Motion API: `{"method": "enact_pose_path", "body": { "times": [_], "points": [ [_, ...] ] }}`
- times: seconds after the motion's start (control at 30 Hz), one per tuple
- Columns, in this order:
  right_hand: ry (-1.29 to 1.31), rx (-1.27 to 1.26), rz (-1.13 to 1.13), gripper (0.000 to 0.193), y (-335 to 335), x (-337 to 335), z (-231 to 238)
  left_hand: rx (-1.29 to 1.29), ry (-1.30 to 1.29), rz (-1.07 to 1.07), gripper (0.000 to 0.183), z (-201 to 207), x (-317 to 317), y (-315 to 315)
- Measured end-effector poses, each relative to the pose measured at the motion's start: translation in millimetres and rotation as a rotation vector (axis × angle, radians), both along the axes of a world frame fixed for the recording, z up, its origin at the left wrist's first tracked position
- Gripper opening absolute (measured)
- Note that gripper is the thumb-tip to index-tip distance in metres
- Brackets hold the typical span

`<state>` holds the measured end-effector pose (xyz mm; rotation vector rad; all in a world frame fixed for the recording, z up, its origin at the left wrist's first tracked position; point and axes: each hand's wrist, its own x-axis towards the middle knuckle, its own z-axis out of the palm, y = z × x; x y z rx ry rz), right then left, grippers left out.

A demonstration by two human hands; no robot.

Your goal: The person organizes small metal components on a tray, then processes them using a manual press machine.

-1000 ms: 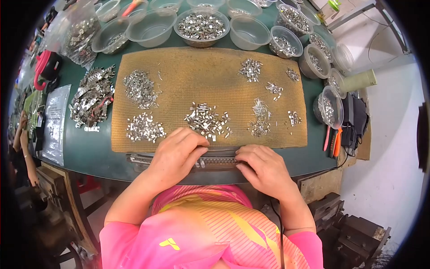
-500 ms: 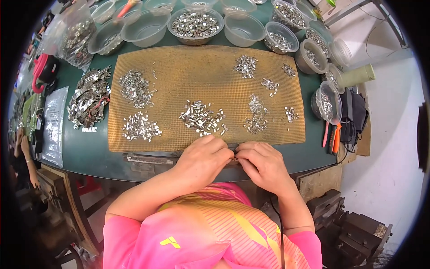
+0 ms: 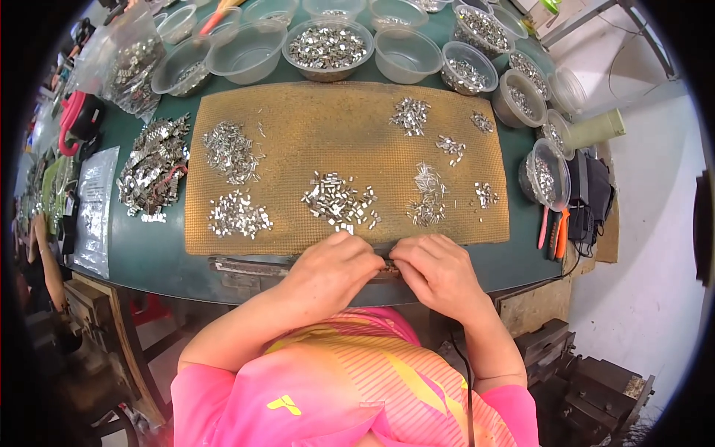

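Observation:
My left hand and my right hand meet at the table's front edge, fingers bent and fingertips pinched close together. Whatever lies between the fingertips is too small and covered to make out. Both work over a long dark metal bar fixed along the edge, partly hidden by my hands. Just beyond my left hand is a pile of small flat silvery metal pieces on a ribbed tan mat. Thin metal pins lie in a heap past my right hand.
More metal pieces lie at the mat's left. Clear plastic bowls, several with metal parts, curve around the back and right. A heap of linked metal strips sits left of the mat. Orange-handled pliers lie at right.
The whole view has shifted slightly, with the mat and bowls a little lower in it. My fingertips have moved only slightly at the bar; both hands stay pinched there.

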<state>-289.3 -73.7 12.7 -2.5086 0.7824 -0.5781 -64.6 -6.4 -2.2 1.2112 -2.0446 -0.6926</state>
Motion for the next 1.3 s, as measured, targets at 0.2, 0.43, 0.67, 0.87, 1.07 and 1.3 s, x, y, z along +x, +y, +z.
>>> {"method": "enact_pose_path", "body": {
  "times": [0.2,0.43,0.67,0.87,1.07,1.3],
  "points": [
    [0.033,-0.038,-0.158,0.013,-11,25,-6,-0.063,-0.073,-0.014,0.022,-6,-2,8],
    [0.156,-0.116,-0.207,0.013,-17,37,-17,-0.089,-0.055,0.039,0.023,10,19,-14],
    [0.111,-0.042,-0.184,0.010,-21,34,-13,-0.146,-0.262,0.070,0.015,1,21,-66],
    [0.040,0.083,-0.102,0.012,-13,17,0,-0.150,-0.323,0.067,0.009,-10,13,-82],
    [0.011,0.073,0.046,0.017,5,13,2,-0.121,-0.294,0.063,0.010,-3,14,-81],
    [0.058,0.103,0.040,0.017,6,16,6,-0.083,-0.070,0.127,0.012,8,32,-58]
  ]
}}
